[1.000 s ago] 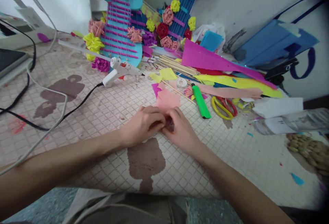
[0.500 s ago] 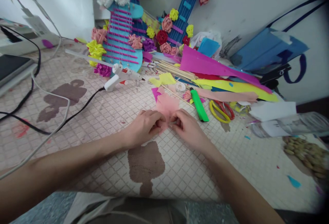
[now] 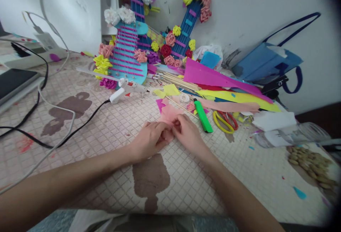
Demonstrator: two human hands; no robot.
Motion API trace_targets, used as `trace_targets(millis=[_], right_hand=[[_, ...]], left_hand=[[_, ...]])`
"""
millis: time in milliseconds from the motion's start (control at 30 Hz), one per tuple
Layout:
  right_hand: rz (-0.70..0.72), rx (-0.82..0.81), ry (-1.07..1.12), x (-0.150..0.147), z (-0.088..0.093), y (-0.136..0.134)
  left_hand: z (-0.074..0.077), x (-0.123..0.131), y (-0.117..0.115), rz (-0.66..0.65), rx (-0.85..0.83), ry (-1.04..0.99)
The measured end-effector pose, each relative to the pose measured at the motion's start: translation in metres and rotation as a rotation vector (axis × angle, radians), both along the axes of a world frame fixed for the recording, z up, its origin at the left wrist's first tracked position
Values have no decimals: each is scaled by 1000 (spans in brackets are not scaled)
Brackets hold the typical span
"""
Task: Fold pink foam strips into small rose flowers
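Observation:
My left hand (image 3: 150, 138) and my right hand (image 3: 188, 134) meet at the middle of the table, fingers curled and pinching a pink piece of paper (image 3: 169, 115) between them. The paper lies partly flat on the patterned tablecloth (image 3: 106, 125) beyond my fingertips; the part under my fingers is hidden. A green marker (image 3: 203, 116) lies just right of my right hand.
A white glue gun (image 3: 125, 87) with a black cord lies to the upper left. Blue guitar-shaped crafts (image 3: 130, 52) with paper flowers lean on the wall. Coloured paper sheets (image 3: 213, 75), wooden sticks, yellow-handled scissors (image 3: 222, 122), a plastic bottle (image 3: 290, 134) and nuts (image 3: 309, 161) crowd the right side.
My hands have stayed together on the pink paper, the fingers working closer over it. The camera has tilted up, so everything sits lower in view.

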State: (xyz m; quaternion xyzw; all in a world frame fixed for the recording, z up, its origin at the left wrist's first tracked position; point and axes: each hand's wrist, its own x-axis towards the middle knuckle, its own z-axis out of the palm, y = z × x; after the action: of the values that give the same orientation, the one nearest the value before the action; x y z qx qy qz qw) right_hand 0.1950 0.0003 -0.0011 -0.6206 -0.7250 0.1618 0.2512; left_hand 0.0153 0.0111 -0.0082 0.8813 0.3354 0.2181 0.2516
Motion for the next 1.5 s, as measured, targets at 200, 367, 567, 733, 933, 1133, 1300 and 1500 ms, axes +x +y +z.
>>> trace_targets(millis=[200,367,567,733,933,1133,1300,1500], right_hand=[[-47,19,113,-4,1,2],[24,-53,427,-6,2,-4],[105,-136,652,-8,3,-3],[23,-170,915,-3,4,-3],[64,-179,1018,1,4,-7],[255,-295,889,4,12,-14],[229,-263,836,7,13,-16],[225,-299,862,7,13,-17]], left_hand=[[-2,-1,-2,111,70,-183],[-4,1,-5,242,126,-131],[-2,-2,-3,249,-12,-154],[2,-7,5,148,-417,-344],[8,-17,21,15,-706,-471],[18,-27,25,-169,-866,-367],[20,-33,29,-202,-874,-345],[27,-37,34,-202,-864,-296]])
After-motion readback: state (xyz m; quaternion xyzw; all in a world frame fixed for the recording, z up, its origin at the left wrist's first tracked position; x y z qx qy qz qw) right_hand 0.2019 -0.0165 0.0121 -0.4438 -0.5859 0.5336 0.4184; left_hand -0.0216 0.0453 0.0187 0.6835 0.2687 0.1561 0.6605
